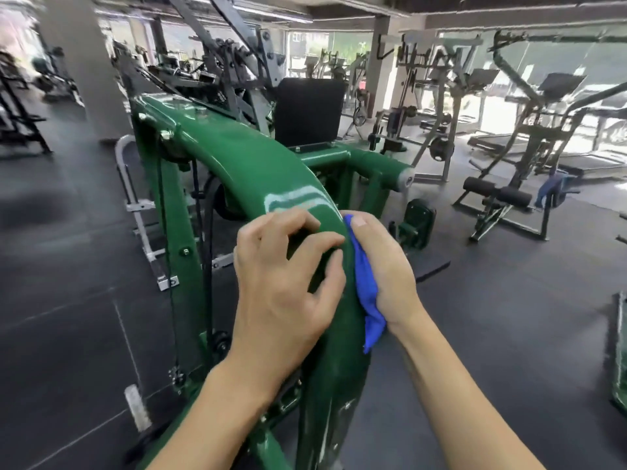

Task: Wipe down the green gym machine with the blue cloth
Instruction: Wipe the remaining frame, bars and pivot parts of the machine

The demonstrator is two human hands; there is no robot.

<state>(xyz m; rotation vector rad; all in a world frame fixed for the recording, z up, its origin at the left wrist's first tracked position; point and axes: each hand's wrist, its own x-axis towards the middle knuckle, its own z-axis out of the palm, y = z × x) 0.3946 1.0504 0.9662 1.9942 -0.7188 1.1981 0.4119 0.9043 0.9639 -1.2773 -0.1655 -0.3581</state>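
Mid-wipe, the right hand presses the bunched blue cloth against the green gym machine between both hands, the left hand curled over its beam; next, probably a firm stroke beyond the fingertips.

Head-worn view (wide-angle), forward and down, close over green gym machine

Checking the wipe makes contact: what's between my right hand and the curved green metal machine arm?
The crumpled blue cloth, held by the right hand against the right side of the curved green metal arm; the head view shows it.
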